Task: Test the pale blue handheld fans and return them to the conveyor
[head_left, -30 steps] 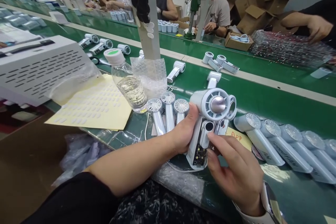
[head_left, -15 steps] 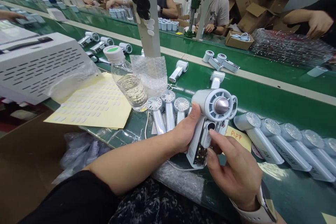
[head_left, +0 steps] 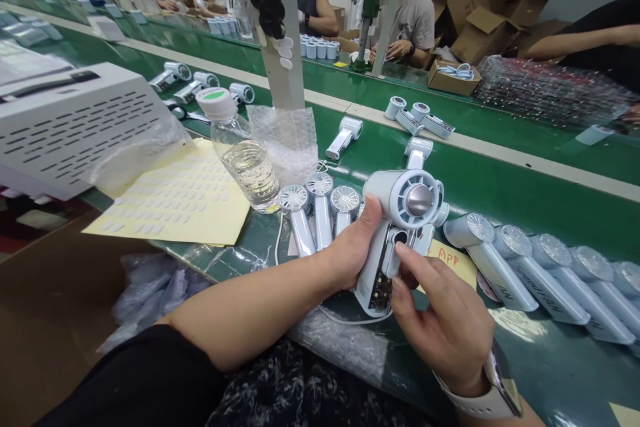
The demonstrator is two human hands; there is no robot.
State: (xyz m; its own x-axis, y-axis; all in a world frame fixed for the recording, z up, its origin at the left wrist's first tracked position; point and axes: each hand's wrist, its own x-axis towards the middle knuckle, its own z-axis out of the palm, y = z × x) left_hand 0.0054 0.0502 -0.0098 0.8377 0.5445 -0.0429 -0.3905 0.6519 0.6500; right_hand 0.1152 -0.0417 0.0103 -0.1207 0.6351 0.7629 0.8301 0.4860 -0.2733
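A light-blue handheld fan (head_left: pixel 399 197) is held up over the bench with its exposed circuit board facing right. My left hand (head_left: pixel 353 247) is wrapped round the back of its handle, the thumb just below the fan head. On the handle front sits a small light-blue cover piece (head_left: pixel 393 260) with a dark round opening at its top. The index finger and thumb of my right hand (head_left: pixel 445 320) are closed at this piece's right edge. The other fingers of that hand curl behind and are partly hidden. A white cable (head_left: pixel 360 322) runs below the handle.
Several finished-looking fans (head_left: pixel 545 260) lie in a row on the right, and more fans (head_left: pixel 320 203) stand left of my hand. A water bottle (head_left: pixel 245 160) rests beside a yellow sticker sheet (head_left: pixel 165 197). Beyond runs a green conveyor (head_left: pixel 500 173), with people working across it.
My right hand and the fan have shifted very slightly left. Fans on the conveyor have moved a little right. A co-worker's hand at the far right has left the wire bundle's top.
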